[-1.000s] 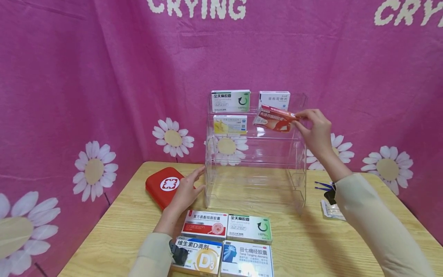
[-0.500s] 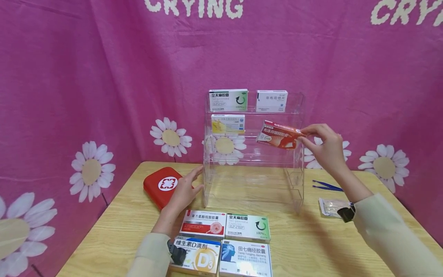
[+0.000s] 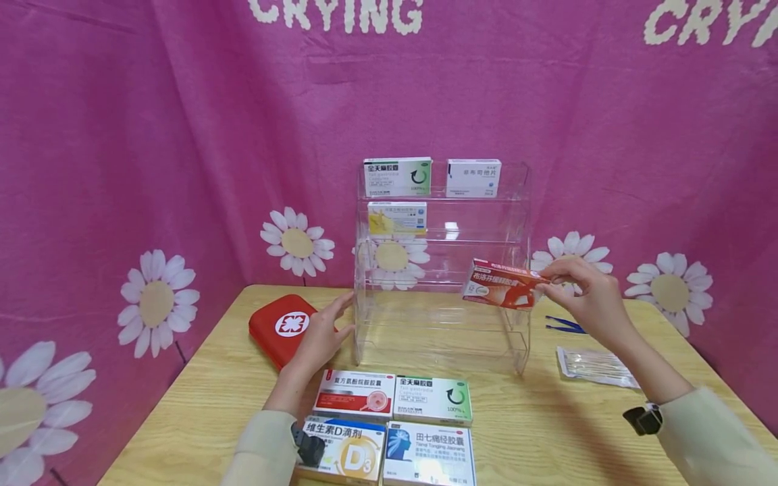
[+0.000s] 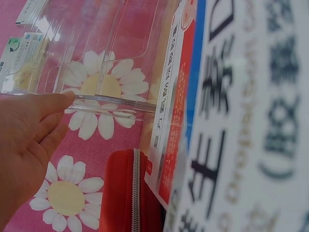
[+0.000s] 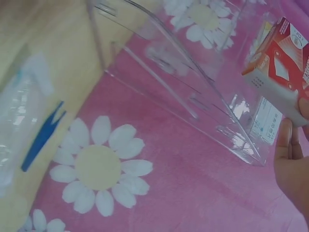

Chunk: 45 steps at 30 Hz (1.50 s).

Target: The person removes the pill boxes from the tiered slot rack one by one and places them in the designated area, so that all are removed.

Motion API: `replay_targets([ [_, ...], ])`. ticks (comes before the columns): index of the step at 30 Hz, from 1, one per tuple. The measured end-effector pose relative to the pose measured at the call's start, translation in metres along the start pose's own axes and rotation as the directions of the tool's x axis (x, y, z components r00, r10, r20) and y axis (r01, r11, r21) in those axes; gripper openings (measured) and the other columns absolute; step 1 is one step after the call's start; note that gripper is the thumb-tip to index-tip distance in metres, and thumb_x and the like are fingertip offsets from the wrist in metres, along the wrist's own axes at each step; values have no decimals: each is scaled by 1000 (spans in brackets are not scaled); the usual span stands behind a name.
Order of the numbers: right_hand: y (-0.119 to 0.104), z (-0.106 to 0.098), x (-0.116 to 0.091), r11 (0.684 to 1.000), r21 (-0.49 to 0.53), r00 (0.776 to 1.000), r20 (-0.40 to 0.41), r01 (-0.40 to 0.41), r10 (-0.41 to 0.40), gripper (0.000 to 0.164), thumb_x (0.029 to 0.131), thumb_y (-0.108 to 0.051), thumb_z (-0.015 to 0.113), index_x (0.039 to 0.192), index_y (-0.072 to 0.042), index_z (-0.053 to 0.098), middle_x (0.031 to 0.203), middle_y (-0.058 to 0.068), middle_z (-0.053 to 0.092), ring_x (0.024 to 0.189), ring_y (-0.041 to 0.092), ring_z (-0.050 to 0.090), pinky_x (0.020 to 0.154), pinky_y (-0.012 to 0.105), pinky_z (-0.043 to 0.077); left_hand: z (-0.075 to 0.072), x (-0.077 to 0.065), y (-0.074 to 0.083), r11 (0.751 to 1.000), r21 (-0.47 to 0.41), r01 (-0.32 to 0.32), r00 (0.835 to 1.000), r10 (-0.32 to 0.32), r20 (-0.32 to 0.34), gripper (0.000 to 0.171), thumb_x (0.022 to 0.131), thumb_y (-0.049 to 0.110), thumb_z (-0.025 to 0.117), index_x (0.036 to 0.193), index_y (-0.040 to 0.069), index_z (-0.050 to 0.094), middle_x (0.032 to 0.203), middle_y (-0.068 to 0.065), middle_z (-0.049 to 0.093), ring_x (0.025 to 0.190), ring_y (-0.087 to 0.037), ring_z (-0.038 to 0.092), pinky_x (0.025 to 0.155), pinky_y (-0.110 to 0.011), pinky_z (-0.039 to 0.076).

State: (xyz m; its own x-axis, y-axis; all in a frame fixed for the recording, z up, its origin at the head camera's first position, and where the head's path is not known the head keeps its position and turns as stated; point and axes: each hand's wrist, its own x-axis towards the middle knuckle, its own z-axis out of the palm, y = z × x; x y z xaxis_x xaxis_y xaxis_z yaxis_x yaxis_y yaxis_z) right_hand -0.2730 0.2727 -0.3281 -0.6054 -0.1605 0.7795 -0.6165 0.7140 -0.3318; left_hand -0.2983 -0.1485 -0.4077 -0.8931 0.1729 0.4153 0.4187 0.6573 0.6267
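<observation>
My right hand (image 3: pixel 586 297) pinches the right end of a red medicine box (image 3: pixel 503 285), held in front of the lower right part of a clear acrylic display rack (image 3: pixel 440 344). In the right wrist view the red box (image 5: pixel 285 60) shows its white side, with thumb and fingertips at its end. My left hand (image 3: pixel 322 337) is at the rack's left side, its fingers fairly straight; in the left wrist view a fingertip is right at the clear edge (image 4: pixel 116 99). On the top tier stand a green-and-white box (image 3: pixel 398 177) and a white box (image 3: pixel 473 178); a yellow-and-white box (image 3: pixel 398 219) sits one tier below.
Several medicine boxes lie in front of the rack, among them a red-and-white box (image 3: pixel 355 393), a vitamin D box (image 3: pixel 343 449) and a blue-and-white box (image 3: pixel 429 453). A red zip case (image 3: pixel 273 331) is at left. Blue tweezers (image 3: pixel 565 325) and a cotton swab pack (image 3: pixel 595 366) are at right.
My right hand has brought the red medicine box down and to the right, from the second tier to in front of the lower rack. The left hand stays at the rack's side.
</observation>
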Motion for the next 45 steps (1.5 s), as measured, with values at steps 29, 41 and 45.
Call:
replay_targets([
  [29,16,3,-85,996,61,955,294,-60,40,27,73,0,81,87,-21,70,81,-9,69,73,-9,59,65,10,52,0,0,2,1000,10,9,1000,-9,10,63,85,2,72,143,7,47,140,-16,58,122,-36,61,102,-46,52],
  [41,26,8,-100,977,148,878,474,-151,64,16,79,-4,77,87,-16,70,81,-1,70,74,-9,59,62,17,56,0,2,2,1000,12,19,1000,-19,15,62,86,1,71,143,7,47,140,-16,58,123,-37,61,102,-46,52],
  [45,31,12,-102,967,192,856,514,-169,48,12,81,-4,76,87,-13,70,80,-3,70,75,-9,59,62,16,56,0,1,2,1000,17,14,1000,-14,13,62,86,1,71,143,6,47,139,-17,58,123,-37,61,102,-46,52],
])
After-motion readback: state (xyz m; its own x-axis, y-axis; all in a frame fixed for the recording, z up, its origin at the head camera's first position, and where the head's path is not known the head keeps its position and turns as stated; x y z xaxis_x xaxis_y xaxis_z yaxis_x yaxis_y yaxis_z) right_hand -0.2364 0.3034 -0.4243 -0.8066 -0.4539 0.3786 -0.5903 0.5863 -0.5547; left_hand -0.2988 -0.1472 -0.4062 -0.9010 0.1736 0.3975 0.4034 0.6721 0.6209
